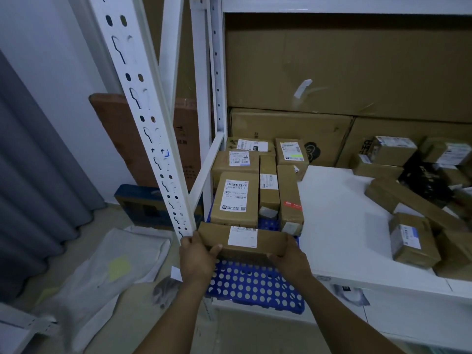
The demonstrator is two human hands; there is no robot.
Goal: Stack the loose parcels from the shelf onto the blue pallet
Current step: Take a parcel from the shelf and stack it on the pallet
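Note:
A long brown cardboard parcel (242, 240) with a white label hangs just above the blue perforated pallet (252, 282). My left hand (196, 256) grips its left end and my right hand (291, 259) grips its right end. Behind it, several labelled parcels (235, 198) stand packed together on the far part of the pallet. More loose parcels (411, 238) lie scattered on the white shelf (339, 213) at the right.
A white slotted upright (150, 123) leans across the left, close to my left hand. Large cardboard cartons (344, 67) fill the back of the shelf. Grey cloth bags (102, 272) lie on the floor at left, beside a curtain (30, 187).

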